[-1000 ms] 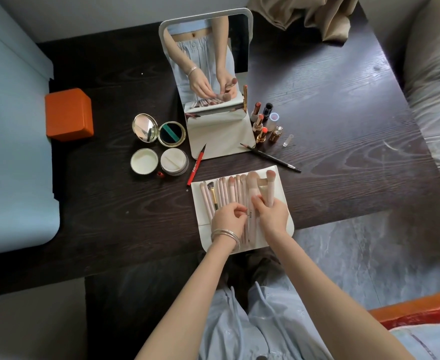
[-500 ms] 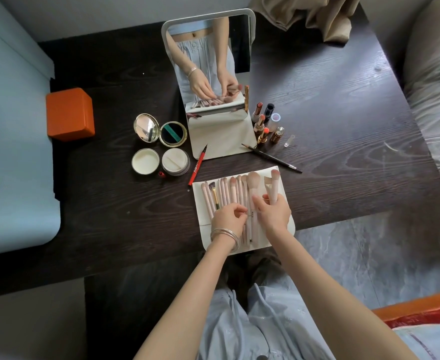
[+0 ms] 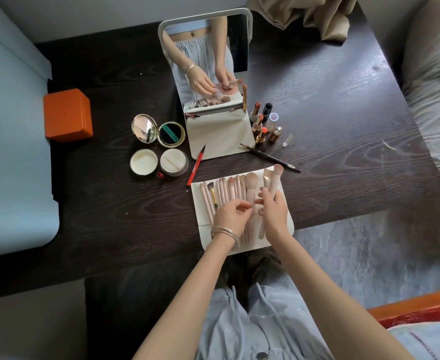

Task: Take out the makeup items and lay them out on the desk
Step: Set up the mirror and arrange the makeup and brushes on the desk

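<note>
A white brush roll (image 3: 201, 231) lies open at the desk's near edge, with several pink makeup brushes (image 3: 224, 190) tucked in a row inside it. My right hand (image 3: 274, 213) grips the handle of one pink brush (image 3: 276, 178) and holds it tilted above the roll's right side, bristles pointing away from me. My left hand (image 3: 230, 215) hovers over the lower handles of the row, fingers loosely curled and apart, holding nothing that I can see. A wide flat brush (image 3: 267, 175) stands just left of the held one.
A standing mirror (image 3: 206, 48) faces me behind the roll. Lipsticks (image 3: 259, 120) stand to its right, with a dark eyebrow pencil (image 3: 271, 158) below them. On the left lie a gold compact (image 3: 146, 128), a powder jar (image 3: 173, 161), its lid (image 3: 143, 162) and a red liner pen (image 3: 197, 168). An orange box (image 3: 68, 114) sits far left.
My right hand has drawn the pink brush up and to the right, out of the row. My left hand has loosened its fingers above the handles.
</note>
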A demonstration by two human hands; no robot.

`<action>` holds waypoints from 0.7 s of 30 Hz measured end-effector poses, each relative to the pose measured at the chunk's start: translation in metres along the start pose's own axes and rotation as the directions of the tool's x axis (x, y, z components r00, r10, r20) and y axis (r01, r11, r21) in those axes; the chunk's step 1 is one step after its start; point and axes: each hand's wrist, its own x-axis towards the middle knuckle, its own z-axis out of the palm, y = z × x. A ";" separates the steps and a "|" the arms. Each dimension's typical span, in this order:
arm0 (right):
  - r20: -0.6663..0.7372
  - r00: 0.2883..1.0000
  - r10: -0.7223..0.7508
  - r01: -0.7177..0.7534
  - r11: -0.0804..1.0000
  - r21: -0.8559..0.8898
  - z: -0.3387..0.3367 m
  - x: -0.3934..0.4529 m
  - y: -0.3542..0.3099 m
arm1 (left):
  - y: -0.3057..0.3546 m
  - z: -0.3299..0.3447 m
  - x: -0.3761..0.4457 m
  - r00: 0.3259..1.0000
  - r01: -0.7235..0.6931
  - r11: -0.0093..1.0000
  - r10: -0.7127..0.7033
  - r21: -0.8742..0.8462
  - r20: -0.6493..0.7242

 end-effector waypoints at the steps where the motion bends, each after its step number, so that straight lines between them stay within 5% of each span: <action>1: 0.037 0.999 0.005 -0.008 0.997 0.081 -0.001 -0.001 -0.002 | 0.004 0.001 0.000 1.000 -0.005 1.000 0.005 -0.022 0.015; 4: 0.157 0.987 0.021 -0.067 0.954 0.292 -0.008 -0.005 -0.004 | 0.015 0.003 0.000 0.993 0.028 0.995 -0.017 -0.096 0.114; 7: 0.229 0.973 0.009 -0.081 0.948 0.308 -0.017 -0.009 -0.006 | 0.023 0.004 0.002 0.983 -0.010 1.000 0.011 -0.007 0.186; 13: 0.197 0.980 -0.035 0.027 0.999 0.041 -0.033 -0.005 0.001 | 0.019 0.008 0.001 0.961 0.095 0.979 -0.043 -0.179 0.274; 21: 0.029 0.999 -0.018 0.023 0.982 -0.188 -0.031 0.011 0.010 | 0.001 0.004 -0.003 0.985 0.114 0.982 -0.092 -0.151 0.146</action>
